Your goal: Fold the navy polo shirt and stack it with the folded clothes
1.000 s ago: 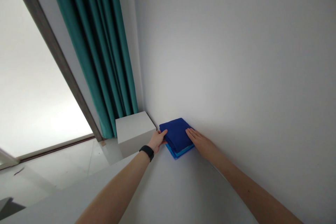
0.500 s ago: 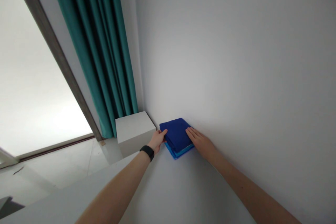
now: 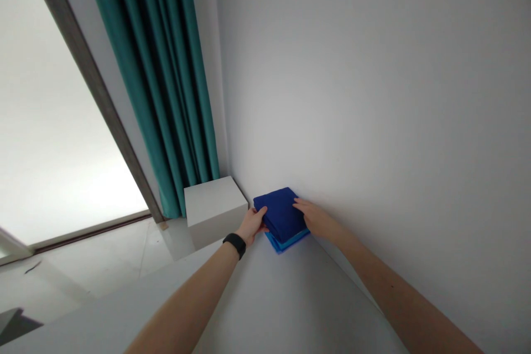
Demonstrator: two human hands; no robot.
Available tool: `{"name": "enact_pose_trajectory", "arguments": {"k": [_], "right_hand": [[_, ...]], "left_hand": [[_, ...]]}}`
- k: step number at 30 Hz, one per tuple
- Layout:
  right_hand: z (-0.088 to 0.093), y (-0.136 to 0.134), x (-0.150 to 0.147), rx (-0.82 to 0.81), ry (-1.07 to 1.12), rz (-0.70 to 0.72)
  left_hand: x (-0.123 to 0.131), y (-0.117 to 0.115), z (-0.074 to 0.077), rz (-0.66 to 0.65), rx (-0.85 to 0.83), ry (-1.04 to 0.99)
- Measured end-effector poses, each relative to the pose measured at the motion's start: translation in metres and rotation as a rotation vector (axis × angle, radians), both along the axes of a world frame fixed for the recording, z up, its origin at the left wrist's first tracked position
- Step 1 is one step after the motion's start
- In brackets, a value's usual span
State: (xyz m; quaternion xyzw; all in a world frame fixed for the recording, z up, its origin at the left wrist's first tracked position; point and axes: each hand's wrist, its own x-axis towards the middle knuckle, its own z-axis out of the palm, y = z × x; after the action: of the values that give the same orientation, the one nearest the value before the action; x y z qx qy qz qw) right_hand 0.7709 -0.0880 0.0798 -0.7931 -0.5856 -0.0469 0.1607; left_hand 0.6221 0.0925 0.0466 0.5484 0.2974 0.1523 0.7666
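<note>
A dark blue folded cloth (image 3: 282, 213) lies on top of a lighter blue folded piece (image 3: 282, 246), both on a white surface against the wall. At the stack's left edge, my left hand (image 3: 251, 225) pinches the dark blue cloth, thumb on top and fingers underneath; a black band circles that wrist. My right hand (image 3: 315, 217) is closed over the right edge of the same cloth, fingertips on its upper face. Its thumb is hidden.
The white surface (image 3: 265, 298) runs along the white wall (image 3: 352, 94). A lower white box-shaped cabinet (image 3: 215, 202) stands beyond its left edge. Green curtains (image 3: 166, 77) hang behind that, beside a bright frosted panel (image 3: 62, 121). Pale tiled floor (image 3: 103, 260) shows at the left.
My right hand's fingers have gone from lying flat on the cloth to bending over its right edge. The left hand keeps its grip. The view has shifted slightly.
</note>
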Motion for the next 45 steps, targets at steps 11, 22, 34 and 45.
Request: {"name": "enact_pose_trajectory", "arguments": {"k": [11, 22, 34, 45], "right_hand": [[-0.019, 0.042, 0.013, -0.027, 0.064, -0.069], [-0.010, 0.074, 0.002, -0.030, 0.066, -0.073], [-0.021, 0.078, -0.001, -0.057, 0.131, -0.143], [-0.015, 0.054, 0.005, -0.044, 0.178, -0.062]], "left_hand": [[-0.002, 0.000, 0.001, -0.021, 0.042, 0.024], [0.000, -0.003, 0.003, -0.030, 0.053, 0.061], [-0.001, 0.014, 0.015, -0.009, 0.094, 0.170], [0.007, 0.015, 0.012, 0.046, 0.256, 0.229]]}}
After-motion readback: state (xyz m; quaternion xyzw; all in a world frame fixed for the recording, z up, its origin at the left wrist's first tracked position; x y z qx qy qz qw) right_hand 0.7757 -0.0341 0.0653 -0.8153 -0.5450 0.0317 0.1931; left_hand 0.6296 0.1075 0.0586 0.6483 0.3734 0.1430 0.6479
